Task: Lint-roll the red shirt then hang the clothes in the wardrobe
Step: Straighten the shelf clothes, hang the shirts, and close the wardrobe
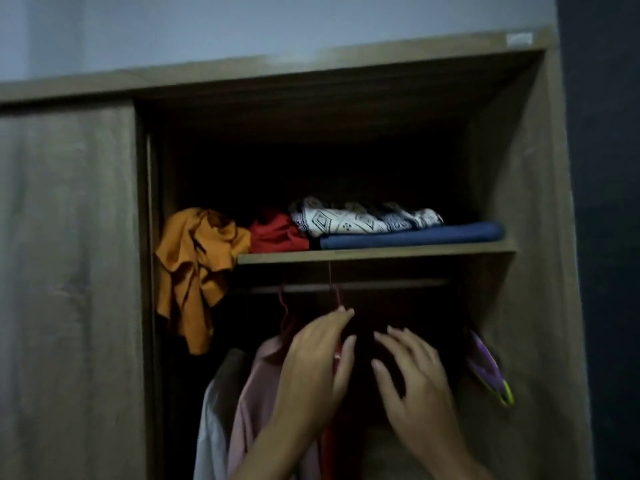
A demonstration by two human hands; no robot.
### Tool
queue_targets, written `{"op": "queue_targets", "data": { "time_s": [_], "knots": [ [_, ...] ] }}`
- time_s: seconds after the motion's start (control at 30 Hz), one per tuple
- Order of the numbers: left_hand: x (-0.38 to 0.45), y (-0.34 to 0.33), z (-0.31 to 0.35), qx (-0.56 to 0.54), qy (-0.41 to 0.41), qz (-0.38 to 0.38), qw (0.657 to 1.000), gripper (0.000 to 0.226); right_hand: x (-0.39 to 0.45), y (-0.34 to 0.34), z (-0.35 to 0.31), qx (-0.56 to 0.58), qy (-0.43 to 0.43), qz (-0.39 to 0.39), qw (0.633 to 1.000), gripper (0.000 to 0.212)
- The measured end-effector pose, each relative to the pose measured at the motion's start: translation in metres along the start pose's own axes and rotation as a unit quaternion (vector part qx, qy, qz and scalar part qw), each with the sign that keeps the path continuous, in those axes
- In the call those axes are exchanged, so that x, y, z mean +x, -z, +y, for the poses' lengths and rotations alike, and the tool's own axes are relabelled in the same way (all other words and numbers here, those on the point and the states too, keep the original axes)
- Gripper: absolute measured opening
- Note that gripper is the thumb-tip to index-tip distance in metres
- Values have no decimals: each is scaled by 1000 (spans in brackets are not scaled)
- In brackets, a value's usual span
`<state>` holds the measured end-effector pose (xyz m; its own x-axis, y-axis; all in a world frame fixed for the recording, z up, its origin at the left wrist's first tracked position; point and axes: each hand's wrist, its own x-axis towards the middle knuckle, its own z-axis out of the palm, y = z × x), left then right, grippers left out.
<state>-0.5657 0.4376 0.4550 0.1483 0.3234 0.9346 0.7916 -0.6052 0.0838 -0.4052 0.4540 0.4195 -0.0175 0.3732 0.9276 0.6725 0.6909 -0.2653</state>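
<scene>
I face the open wooden wardrobe. A hanging rail runs under its shelf. A red hanger hook sits on the rail, and my left hand pinches the hanger just below the hook. A strip of the red shirt shows below that hand, mostly hidden by it. My right hand hovers to the right with fingers spread, holding nothing. A pink garment hangs to the left on another red hanger.
The shelf holds an orange cloth draping over its left end, a red cloth, a patterned white fabric and a folded blue item. A sliding door covers the left side. A purple item hangs at right.
</scene>
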Motion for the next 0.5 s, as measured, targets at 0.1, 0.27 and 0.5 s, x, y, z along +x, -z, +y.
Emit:
{"op": "queue_targets", "data": {
  "time_s": [0.1,0.27,0.5],
  "knots": [
    [60,15,-18,51,-32,19,998,41,71,0,-11,5,45,10,999,44],
    [132,26,-41,113,-20,37,993,40,165,-2,-13,-20,105,8,994,40],
    [202,16,-69,181,16,-159,970,77,243,-14,1,-110,63,-169,978,39]
  ]
}}
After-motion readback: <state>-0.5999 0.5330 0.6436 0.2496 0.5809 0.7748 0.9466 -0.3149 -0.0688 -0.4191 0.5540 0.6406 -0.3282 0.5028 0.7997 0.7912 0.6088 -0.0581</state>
